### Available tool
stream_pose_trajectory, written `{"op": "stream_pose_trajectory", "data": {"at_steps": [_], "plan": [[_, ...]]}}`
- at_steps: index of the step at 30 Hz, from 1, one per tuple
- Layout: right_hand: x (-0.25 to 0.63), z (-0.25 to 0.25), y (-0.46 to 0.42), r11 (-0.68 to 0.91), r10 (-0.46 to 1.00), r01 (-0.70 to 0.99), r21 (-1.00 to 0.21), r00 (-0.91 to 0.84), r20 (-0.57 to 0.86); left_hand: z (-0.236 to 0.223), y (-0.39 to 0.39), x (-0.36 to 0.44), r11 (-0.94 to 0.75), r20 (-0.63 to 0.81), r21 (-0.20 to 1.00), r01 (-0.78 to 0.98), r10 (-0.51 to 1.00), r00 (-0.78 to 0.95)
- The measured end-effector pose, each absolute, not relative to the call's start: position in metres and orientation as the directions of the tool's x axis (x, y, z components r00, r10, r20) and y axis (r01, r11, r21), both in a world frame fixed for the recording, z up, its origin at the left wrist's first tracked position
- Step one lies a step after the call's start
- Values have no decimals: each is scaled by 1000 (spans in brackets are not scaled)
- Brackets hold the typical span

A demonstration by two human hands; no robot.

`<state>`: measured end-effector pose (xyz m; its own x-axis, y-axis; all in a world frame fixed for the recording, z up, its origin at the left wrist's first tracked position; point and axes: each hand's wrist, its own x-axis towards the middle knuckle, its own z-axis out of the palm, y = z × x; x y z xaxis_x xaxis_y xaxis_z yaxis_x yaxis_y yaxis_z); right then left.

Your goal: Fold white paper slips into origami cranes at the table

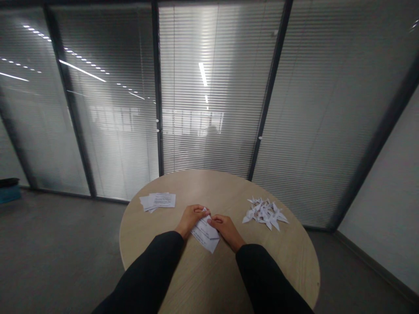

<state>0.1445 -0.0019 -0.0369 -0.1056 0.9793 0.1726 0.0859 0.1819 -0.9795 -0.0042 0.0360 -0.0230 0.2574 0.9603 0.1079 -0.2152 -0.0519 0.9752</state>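
A partly folded sheet of printed paper (pixel 205 235) lies between my two hands over the middle of the round table. My left hand (pixel 192 219) pinches its upper left edge, thumb on top. On the other side, my right hand (pixel 226 227) has its thumb on the paper's upper right edge, with the fingers curled beneath or behind it. The paper's lower corner points toward me, and lines of print show on it. My fingertips nearly meet at the top, and they partly hide the fold there.
On the round wooden table (pixel 209 183), a small stack of printed paper sheets (pixel 163 200) lies to the left. A pile of folded white paper cranes (pixel 264 213) sits to the right. Glass partitions with blinds (pixel 209 144) stand behind the table. A blue box (pixel 9 192) is on the floor at far left.
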Motion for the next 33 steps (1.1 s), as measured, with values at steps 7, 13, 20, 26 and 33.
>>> {"op": "stream_pose_trajectory", "data": {"at_steps": [7,13,20,26,33], "plan": [[145,-38,-1,177,981,73,-981,-99,170,-22,34,-4,-52,109,976,-212,957,270],[146,-40,1,175,981,80,-981,-101,167,-19,31,-5,-54,110,971,-231,966,235],[146,-41,1,182,980,108,-977,-99,172,-15,30,-5,-32,97,966,-255,965,244],[145,-39,0,182,980,94,-979,-95,173,-18,30,-5,-44,111,966,-254,960,257],[146,-40,1,188,980,93,-978,-76,181,-26,36,-3,-46,117,967,-251,954,276]]}}
